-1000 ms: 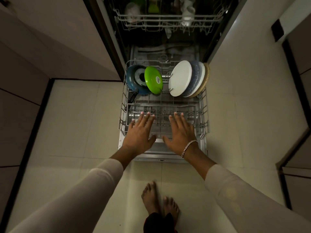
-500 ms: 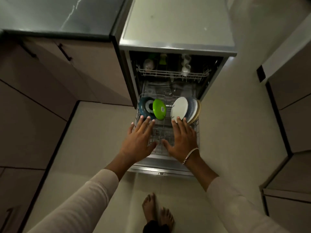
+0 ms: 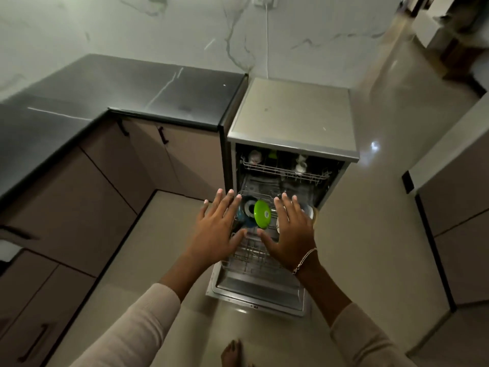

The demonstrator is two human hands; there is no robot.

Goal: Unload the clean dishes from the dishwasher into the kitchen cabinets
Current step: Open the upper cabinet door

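Observation:
The dishwasher (image 3: 292,120) stands open with its door (image 3: 260,290) folded down to the floor. Its lower rack (image 3: 251,256) is pulled out over the door. In that rack a green plate (image 3: 262,214) stands on edge beside a blue dish (image 3: 244,207). Most of the white plates (image 3: 308,210) are hidden behind my right hand (image 3: 289,234). My left hand (image 3: 218,229) and my right hand hover flat, palms down and fingers spread, above the rack, holding nothing. The upper rack (image 3: 284,170) holds cups.
A dark countertop (image 3: 137,88) wraps round the corner on the left over beige cabinets (image 3: 111,186) with black handles. More cabinets (image 3: 460,221) line the right side. A cable runs down the marble wall behind the dishwasher. My bare foot (image 3: 232,353) shows on the tiled floor.
The view has pulled up and back, so the counter and wall now show. Both hands have risen away from the rack, still flat and spread, now covering the white plates.

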